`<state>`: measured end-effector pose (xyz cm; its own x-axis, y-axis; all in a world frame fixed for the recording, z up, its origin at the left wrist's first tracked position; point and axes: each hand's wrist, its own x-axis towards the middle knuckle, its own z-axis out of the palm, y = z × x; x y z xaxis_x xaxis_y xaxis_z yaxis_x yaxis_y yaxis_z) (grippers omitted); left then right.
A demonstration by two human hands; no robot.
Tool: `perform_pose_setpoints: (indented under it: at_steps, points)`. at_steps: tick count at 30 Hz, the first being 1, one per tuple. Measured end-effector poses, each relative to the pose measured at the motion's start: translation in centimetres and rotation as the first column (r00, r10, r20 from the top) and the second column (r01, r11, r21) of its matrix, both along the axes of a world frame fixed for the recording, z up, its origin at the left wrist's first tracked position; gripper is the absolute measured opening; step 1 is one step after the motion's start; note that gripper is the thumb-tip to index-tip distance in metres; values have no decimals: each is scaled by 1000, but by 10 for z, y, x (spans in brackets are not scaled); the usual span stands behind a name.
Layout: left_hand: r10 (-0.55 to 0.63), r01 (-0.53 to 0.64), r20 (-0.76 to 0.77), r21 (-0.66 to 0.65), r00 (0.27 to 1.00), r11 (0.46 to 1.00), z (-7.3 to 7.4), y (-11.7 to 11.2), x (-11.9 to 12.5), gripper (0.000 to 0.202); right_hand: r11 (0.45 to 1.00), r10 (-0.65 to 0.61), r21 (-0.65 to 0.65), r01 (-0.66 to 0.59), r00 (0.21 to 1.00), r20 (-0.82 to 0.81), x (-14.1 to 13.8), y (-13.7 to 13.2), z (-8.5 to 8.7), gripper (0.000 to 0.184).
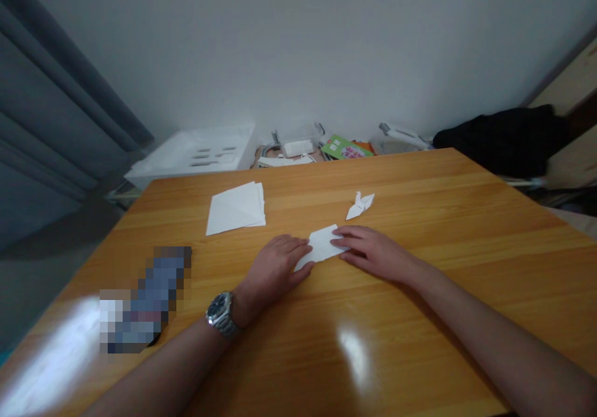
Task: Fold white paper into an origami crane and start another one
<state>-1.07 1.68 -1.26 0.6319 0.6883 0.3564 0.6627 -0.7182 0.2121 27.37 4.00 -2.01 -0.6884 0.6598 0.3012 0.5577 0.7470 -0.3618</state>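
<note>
A folded sheet of white paper [325, 244] lies on the wooden table between my two hands. My left hand [284, 260], with a metal wristwatch [221, 314] on its wrist, holds the left end, fingers on top and thumb at the near edge. At the right end, my right hand [366, 250] holds the paper with its fingertips and thumb. Just beyond that hand stands a small white origami bird [360, 205]. A small stack of white paper sheets [236, 208] rests farther back on the left.
A pixelated dark, long object [156, 295] lies on the table [433, 218] at the left. Behind the far edge are a white tray-like box [196, 149], a green booklet [345, 147] and black cloth [504, 140]. A grey curtain [60, 81] hangs at the left.
</note>
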Motion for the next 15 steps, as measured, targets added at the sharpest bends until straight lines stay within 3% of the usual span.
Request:
perform_pose_setpoints:
  at_steps: [15]
  points:
    - [1, -1, -28, -4, 1000, 1000, 0, -2, 0, 31, 998, 1, 67, 2, 999, -45, -3, 1, 2, 22]
